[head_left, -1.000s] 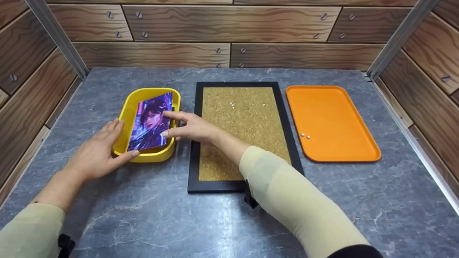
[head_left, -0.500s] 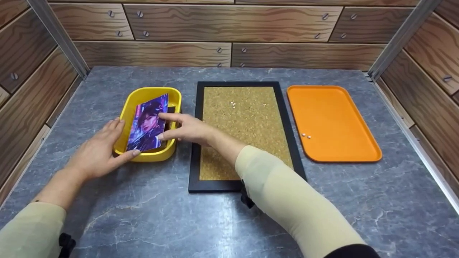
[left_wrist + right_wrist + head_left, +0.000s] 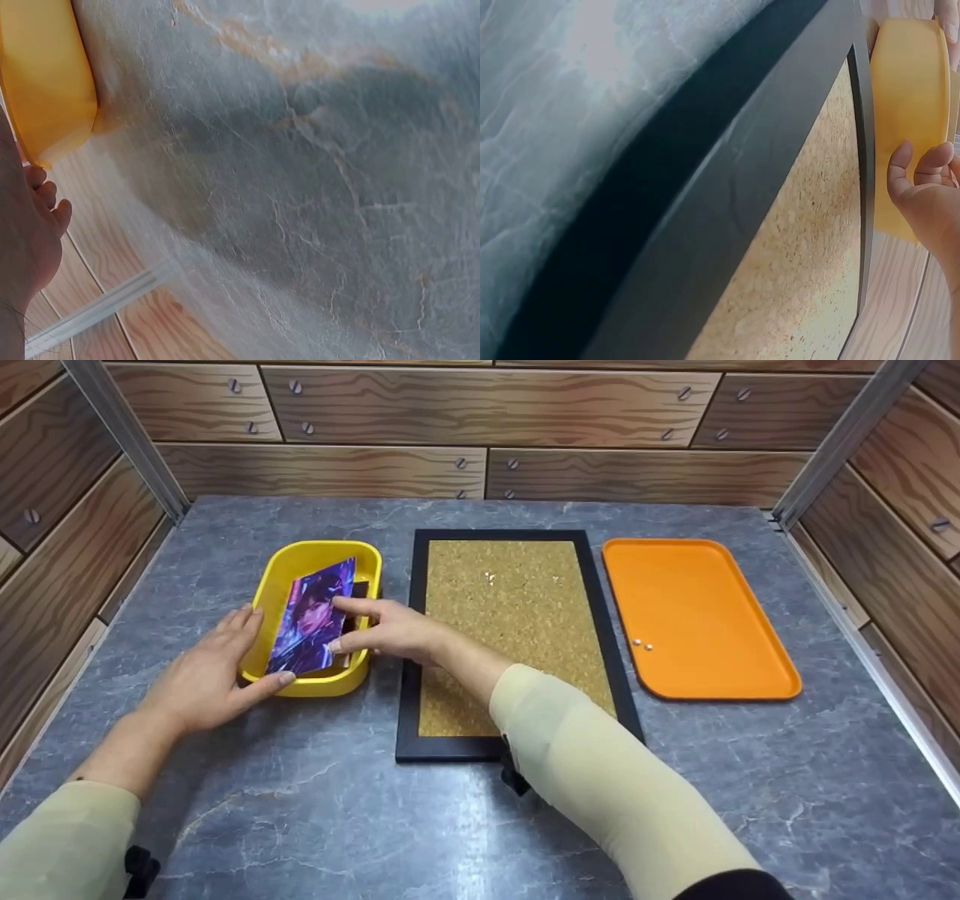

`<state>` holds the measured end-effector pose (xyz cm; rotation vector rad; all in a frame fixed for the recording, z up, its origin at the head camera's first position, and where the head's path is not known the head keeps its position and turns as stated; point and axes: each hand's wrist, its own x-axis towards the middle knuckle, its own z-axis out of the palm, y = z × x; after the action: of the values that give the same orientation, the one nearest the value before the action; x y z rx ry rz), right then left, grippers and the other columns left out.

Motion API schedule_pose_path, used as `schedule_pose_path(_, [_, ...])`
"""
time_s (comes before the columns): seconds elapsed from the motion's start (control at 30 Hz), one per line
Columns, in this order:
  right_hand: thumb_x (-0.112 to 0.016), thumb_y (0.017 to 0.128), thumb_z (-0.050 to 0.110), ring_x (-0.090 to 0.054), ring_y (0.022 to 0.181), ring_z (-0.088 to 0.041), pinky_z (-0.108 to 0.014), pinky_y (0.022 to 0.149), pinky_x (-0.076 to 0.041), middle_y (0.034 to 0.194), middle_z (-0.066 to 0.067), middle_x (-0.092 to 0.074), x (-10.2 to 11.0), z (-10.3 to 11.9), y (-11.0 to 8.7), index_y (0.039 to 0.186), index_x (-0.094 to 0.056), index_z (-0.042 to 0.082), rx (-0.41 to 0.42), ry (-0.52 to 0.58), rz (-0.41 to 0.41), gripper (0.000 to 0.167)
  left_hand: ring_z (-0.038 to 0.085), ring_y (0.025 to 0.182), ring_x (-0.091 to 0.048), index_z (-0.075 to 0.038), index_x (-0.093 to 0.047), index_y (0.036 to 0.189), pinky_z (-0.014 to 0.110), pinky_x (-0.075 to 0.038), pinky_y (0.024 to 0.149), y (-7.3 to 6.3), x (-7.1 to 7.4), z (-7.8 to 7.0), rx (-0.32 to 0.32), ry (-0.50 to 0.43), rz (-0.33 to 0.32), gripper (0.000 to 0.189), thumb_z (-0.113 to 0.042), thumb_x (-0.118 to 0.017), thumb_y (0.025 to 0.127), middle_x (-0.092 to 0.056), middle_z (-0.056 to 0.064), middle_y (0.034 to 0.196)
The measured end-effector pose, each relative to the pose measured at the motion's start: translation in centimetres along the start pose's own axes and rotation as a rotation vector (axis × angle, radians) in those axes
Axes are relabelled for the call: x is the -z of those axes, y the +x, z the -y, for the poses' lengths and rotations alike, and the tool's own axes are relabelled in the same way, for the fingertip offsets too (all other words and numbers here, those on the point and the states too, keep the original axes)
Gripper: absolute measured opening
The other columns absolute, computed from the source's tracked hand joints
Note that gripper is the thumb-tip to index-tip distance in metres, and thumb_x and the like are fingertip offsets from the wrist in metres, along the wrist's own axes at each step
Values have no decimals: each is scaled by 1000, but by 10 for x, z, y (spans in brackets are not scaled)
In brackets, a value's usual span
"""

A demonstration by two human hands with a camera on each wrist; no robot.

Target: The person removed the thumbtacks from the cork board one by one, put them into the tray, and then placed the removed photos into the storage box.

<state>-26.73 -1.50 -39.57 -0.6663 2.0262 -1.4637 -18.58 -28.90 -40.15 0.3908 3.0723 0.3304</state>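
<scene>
A yellow bin (image 3: 315,688) stands on the left, holding a glossy card (image 3: 307,634) printed with a purple and blue portrait. Dark edges of other flat pieces (image 3: 361,589) show beneath its right side. My left hand (image 3: 202,682) rests at the bin's near left corner, fingers along the left rim and thumb over the front rim. From the right my right hand (image 3: 397,630) reaches over the rim. Its forefinger and thumb are spread apart, tips touching the right part of the card's face. The right wrist view shows other fingers (image 3: 930,165) bent beside the bin (image 3: 907,97).
A cork board (image 3: 510,615) in a black frame lies in the middle, under my right forearm. Small shiny bits sit on its upper part. An orange tray (image 3: 705,615) lies on the right, two small silvery balls (image 3: 643,645) near its left edge. Wood-patterned walls enclose the grey table.
My right hand has shifted slightly left, and the card has slid left with it, uncovering more of the dark pieces on its right. My left hand has stayed at the bin.
</scene>
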Motion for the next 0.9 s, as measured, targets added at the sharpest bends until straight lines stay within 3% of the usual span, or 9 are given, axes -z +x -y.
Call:
schedule_pose_path(0.53, [-78,82,35,-47,126,-19,-38,100,-50,157,6,-37,0,2,0,153,-35,27,-13,-19,0,83,43,149,-15,-14,-5,159,71,-22,111,-1,-1,2,3,-1,2,101,-76,-42,88,-9,15,165])
schedule_pose_path(0.9, [-79,82,33,-53,112,-15,-37,90,-52,150,2,-46,0,2,-1,152,-36,32,-4,-1,-11,82,42,149,-16,-14,-8,159,71,-23,111,-1,-2,1,0,-16,-9,100,-75,-44,89,-9,14,165])
